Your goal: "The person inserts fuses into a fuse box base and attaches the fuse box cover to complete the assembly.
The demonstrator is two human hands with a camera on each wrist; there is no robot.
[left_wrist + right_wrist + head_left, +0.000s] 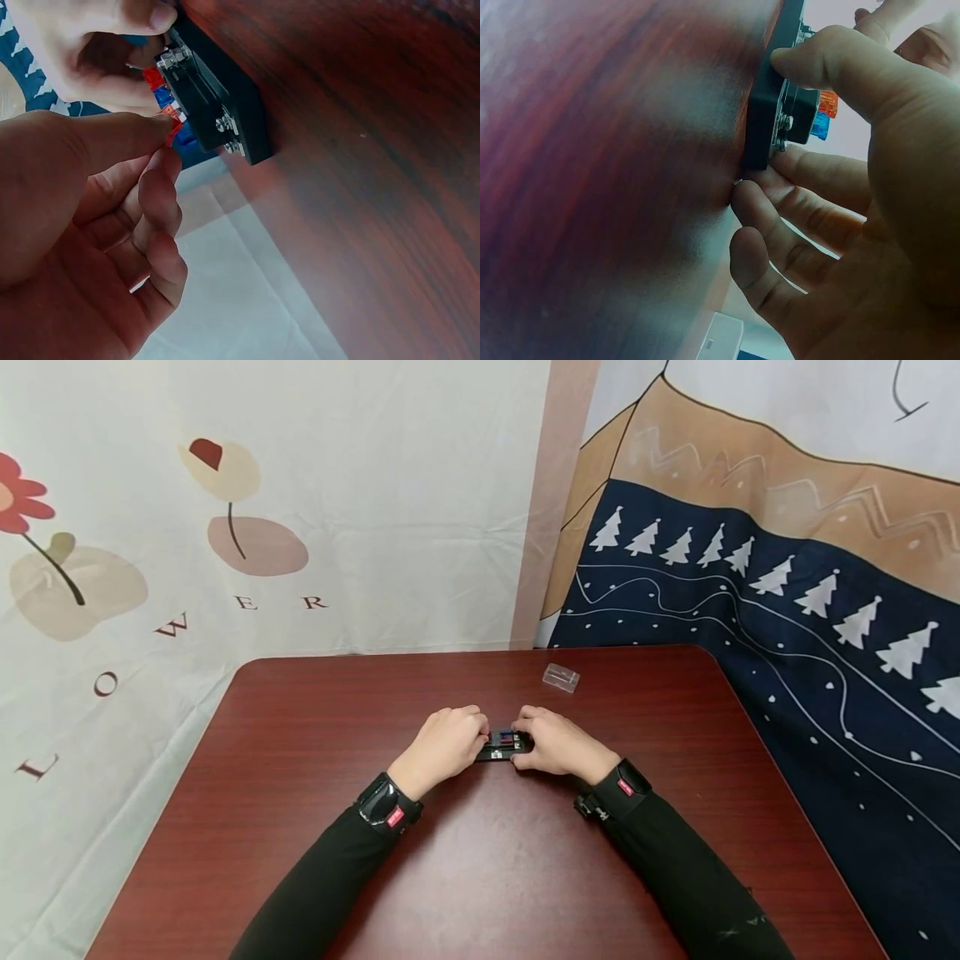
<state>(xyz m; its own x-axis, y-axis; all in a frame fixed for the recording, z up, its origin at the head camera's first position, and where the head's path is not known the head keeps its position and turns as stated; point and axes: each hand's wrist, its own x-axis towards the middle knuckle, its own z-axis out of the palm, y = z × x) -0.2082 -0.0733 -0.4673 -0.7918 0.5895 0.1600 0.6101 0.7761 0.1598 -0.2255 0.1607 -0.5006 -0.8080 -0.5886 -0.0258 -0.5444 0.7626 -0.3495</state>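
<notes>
A black fuse block (502, 746) with silver screw terminals lies on the table between both hands. Translucent red and blue blade fuses stand in a row along its top; a blue fuse (820, 126) shows in the right wrist view. My left hand (444, 745) pinches a red fuse (175, 126) between thumb and forefinger, at the block's top. From the other end, my right hand (562, 745) grips the block's black base (766, 112), thumb on the near side and fingers at the end and far side. The left fingers partly cover the row of fuses.
A small clear plastic box (561, 677) sits beyond the right hand, near the back edge of the reddish-brown wooden table (337, 693). Printed cloths (420, 510) hang behind and beside the table. Both wrists wear black straps over dark sleeves.
</notes>
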